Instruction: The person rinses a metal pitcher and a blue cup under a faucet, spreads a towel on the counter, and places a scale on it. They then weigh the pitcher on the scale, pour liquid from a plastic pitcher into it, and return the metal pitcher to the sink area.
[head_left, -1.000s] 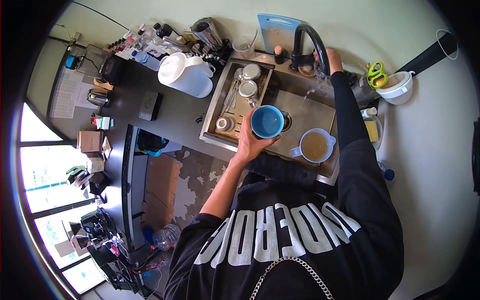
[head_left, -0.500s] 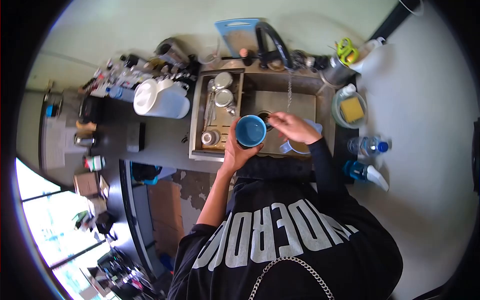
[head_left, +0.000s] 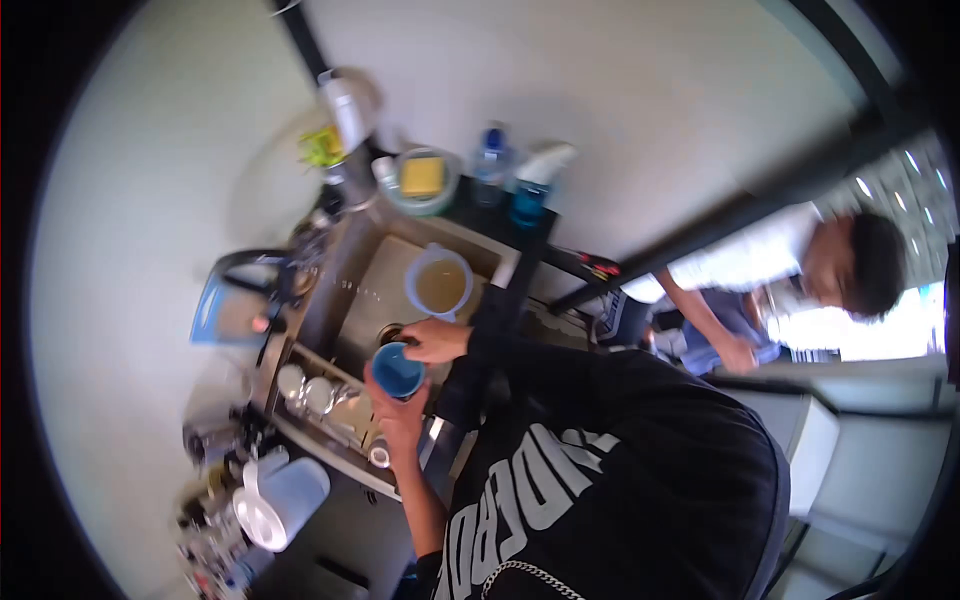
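My left hand [head_left: 400, 425] is wrapped round a blue cup [head_left: 399, 372], its open top towards me, over the near side of the sink [head_left: 372, 265]. My right hand [head_left: 438, 342] is at the cup's rim, beside the drain [head_left: 391, 333]. Its fingers are bent together, and blur hides whether anything is between them. A clear plastic container [head_left: 440, 318] with brownish liquid stands in the sink just beyond my right hand. Water drops fall from the black tap [head_left: 245, 268].
Jars [head_left: 318, 395] stand in the sink's side compartment, with a pitcher [head_left: 285, 500] beside it. A yellow sponge [head_left: 422, 177] in a bowl, a water bottle [head_left: 490, 170] and a spray bottle [head_left: 532, 195] line the far edge. Another person [head_left: 745, 260] is at the right, past a dark post.
My view has swung round to the right, so the sink looks turned and another person shows. My right hand has come in closer to the cup's rim. The cup stays in my left hand.
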